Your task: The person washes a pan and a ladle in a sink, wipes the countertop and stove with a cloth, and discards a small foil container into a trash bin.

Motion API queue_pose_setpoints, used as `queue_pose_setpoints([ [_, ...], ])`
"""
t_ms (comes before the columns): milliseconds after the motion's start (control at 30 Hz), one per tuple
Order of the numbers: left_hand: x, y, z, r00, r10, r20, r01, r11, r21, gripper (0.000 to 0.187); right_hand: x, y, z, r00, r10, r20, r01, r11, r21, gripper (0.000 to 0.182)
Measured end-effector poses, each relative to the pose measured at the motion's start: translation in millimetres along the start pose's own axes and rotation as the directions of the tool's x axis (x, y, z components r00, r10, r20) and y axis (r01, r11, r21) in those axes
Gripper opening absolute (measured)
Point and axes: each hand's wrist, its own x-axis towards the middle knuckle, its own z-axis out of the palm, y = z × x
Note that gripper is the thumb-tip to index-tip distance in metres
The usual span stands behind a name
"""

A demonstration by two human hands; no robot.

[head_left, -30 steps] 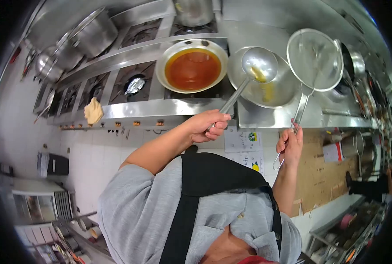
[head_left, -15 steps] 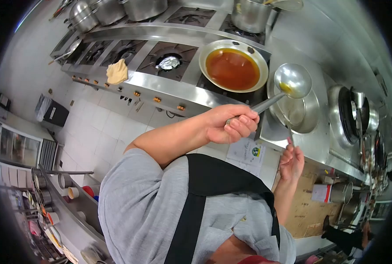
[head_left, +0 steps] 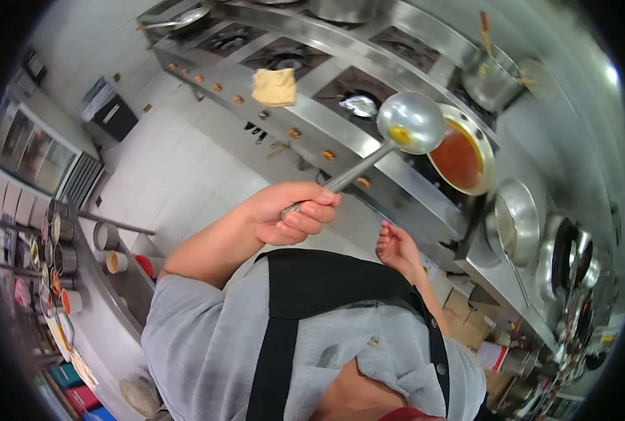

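My left hand (head_left: 300, 213) is wrapped round the handle of a large steel ladle (head_left: 358, 168). A little yellow liquid lies in the ladle's bowl, which appears in front of the stove and overlaps the near edge of a wide pan (head_left: 486, 158) of reddish-orange liquid. Lower and to the right, my right hand (head_left: 397, 247) is empty, its fingers loosely curled and apart. Beyond it, a metal bowl (head_left: 530, 203) sits on the steel counter, with a long-handled strainer (head_left: 514, 270) resting in it and its handle over the rim.
A folded yellow cloth (head_left: 274, 88) lies on the stove's front edge. Crumpled foil (head_left: 359, 105) covers part of a burner. A steel pot (head_left: 491, 81) with utensils stands behind the pan. Left are a shelf counter (head_left: 109, 309) and a black bin (head_left: 112, 112).
My view has turned, and the ladle has swung left with my left hand. My right hand has let go of the strainer handle and moved left, away from the bowl.
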Motion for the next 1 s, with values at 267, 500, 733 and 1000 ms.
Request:
queue_pose_setpoints([
  [267, -191, 21, -73, 0.848, 0.425, -0.316, -0.433, 0.900, 0.047, 0.011, 162, 101, 106, 0.959, 0.282, -0.023, -0.280, 0.935, -0.219, 0.017],
  [500, -299, 35, -154, 0.558, 0.665, -0.496, -0.758, 0.652, 0.021, 0.014, 261, 163, 204, 0.894, 0.437, -0.100, -0.440, 0.808, -0.393, 0.013],
  [733, -375, 80, -214, 0.340, 0.734, -0.588, -0.917, 0.397, -0.036, 0.022, 403, 195, 300, 0.861, 0.501, -0.085, -0.473, 0.729, -0.496, 0.011],
  [1000, -439, 162, -225, 0.139, 0.736, -0.663, -0.990, 0.086, -0.113, 0.025, 546, 281, 475, 0.717, 0.697, -0.031, -0.543, 0.529, -0.652, 0.010],
])
